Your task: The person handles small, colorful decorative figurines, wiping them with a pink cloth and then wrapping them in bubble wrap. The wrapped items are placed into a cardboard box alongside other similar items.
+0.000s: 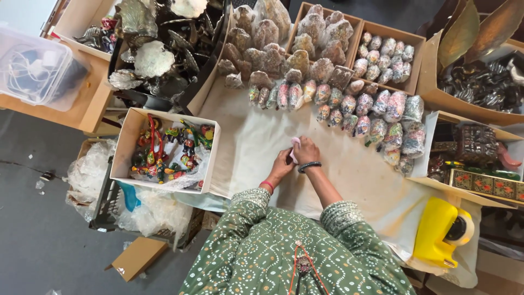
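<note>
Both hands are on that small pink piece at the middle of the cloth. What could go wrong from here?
1. The pink piece is small and pinched between the left hand and right hand; it could slip onto the cloth.
2. The wrapped figurines lie close ahead; a forward reach might knock them.
3. The yellow tape dispenser sits near the table edge by the right elbow and could be nudged off.

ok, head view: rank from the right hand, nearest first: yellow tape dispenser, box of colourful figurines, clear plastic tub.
From the right hand:
1. Box of colourful figurines, to the left on the table.
2. Yellow tape dispenser, lower right.
3. Clear plastic tub, far upper left.
</note>
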